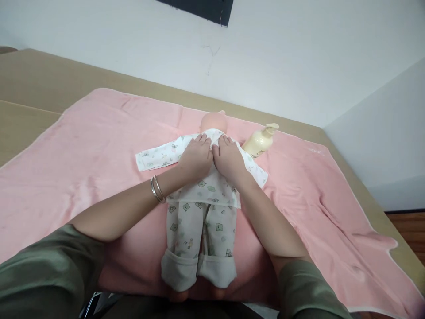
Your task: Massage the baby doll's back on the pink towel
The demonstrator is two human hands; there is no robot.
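Observation:
A baby doll [214, 122] lies stretched out with its bald head away from me. It wears a white printed top [208, 189] and matching trousers [186, 226] with turned-up cuffs. Flat on the upper part of the top rests my left hand [197, 155], fingers extended toward the doll's head. Beside it my right hand [229, 156] lies the same way, the thumbs close together. Neither hand grasps anything. The doll's sleeves spread out to both sides, and my hands hide much of its upper body.
Under the doll is a pink blanket [83, 150] with some creases, spread over a tan table [59, 73]. A cream pump bottle [260, 141] leans or lies by the doll's right-hand sleeve. Behind the table rises a white wall [275, 57].

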